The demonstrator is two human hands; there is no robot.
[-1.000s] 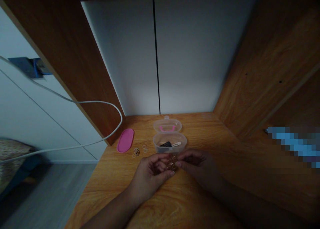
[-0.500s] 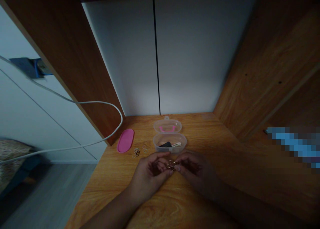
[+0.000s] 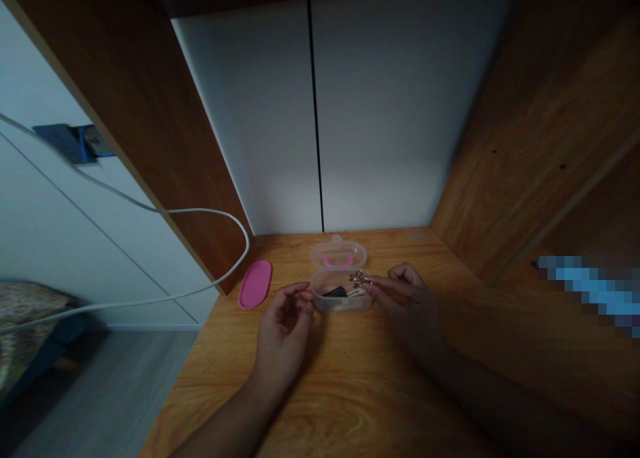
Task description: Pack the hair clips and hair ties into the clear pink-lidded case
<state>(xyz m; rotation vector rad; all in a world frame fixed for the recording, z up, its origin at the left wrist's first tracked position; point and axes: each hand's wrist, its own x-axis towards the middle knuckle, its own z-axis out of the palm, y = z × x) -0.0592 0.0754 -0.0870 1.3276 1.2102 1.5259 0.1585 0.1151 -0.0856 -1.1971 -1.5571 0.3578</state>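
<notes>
A small clear plastic box [image 3: 345,301] stands open on the wooden desk [image 3: 350,391], its lid [image 3: 337,253] with a pink handle folded back behind it. Inside lie a dark clip and a pale clip. My right hand [image 3: 407,298] pinches a small gold clip [image 3: 358,277] over the box's right rim. My left hand [image 3: 285,325] hovers just left of the box, fingers curled and apart, holding nothing that I can see.
A pink oval lid [image 3: 255,283] lies on the desk to the left of the box. A white cable [image 3: 200,211] loops past the desk's left edge from a blue wall socket [image 3: 70,141]. Wooden side panels close in the desk on both sides.
Both hands held the gold clip together in front of the box. Now my right hand has carried it up over the box, and my left hand has let go and drawn left.
</notes>
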